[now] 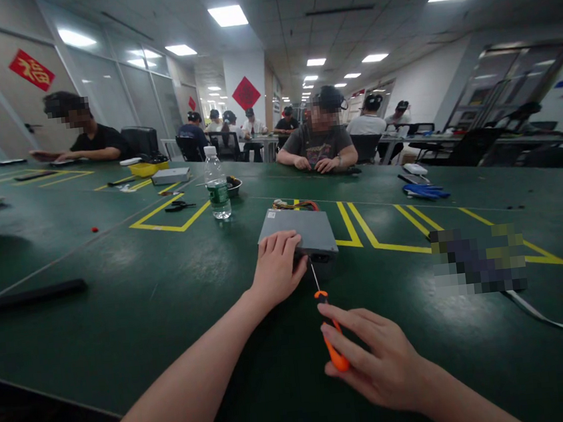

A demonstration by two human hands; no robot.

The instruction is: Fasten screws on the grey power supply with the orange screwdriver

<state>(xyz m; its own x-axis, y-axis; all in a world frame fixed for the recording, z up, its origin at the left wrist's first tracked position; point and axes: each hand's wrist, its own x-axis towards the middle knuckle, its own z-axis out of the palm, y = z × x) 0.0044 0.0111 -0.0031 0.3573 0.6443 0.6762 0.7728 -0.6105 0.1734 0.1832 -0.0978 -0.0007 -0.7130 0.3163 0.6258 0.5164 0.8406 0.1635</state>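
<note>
A grey metal computer power supply (313, 226) lies on the green table, with coloured wires (301, 205) coming out at its far edge. Across its near left corner rests my left hand (280, 265), fingers on the top and thumb at the front side, gripping the box. My right hand (380, 355) holds a screwdriver (336, 358) by its orange and black handle. The thin shaft points away from me and its tip meets the near side of the power supply; the exact contact spot is too small to make out.
A water bottle (217, 189) stands beyond the power supply, a bowl (233, 187) behind it. Pliers (179, 205), a black bar (29, 296), blue gloves (425, 190) and a blurred item with a cable (555, 323) lie about. A person (315, 141) sits opposite.
</note>
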